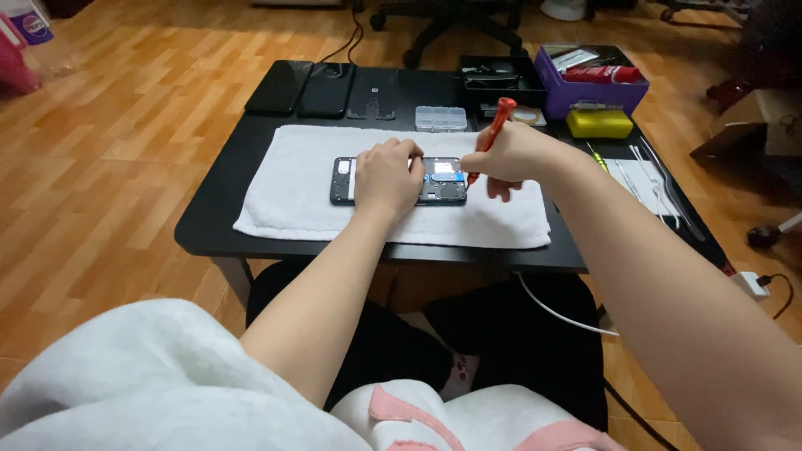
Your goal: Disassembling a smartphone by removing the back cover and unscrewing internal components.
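An opened phone [443, 179] with its back cover off lies on a white towel [292, 179] on a low black table [217, 217]. My left hand [386, 175] rests on the middle of the phone and presses it down. A red screwdriver [493, 134] is gripped in my right hand [511, 154], with its tip down at the phone's right end.
Two dark phones [301, 88] and a black back cover [373, 93] lie at the table's far edge. A clear parts box [440, 118], a black tray [501, 77], a purple bin [589, 79] and a yellow block [599, 123] stand behind. Thin tools [652, 179] lie at right.
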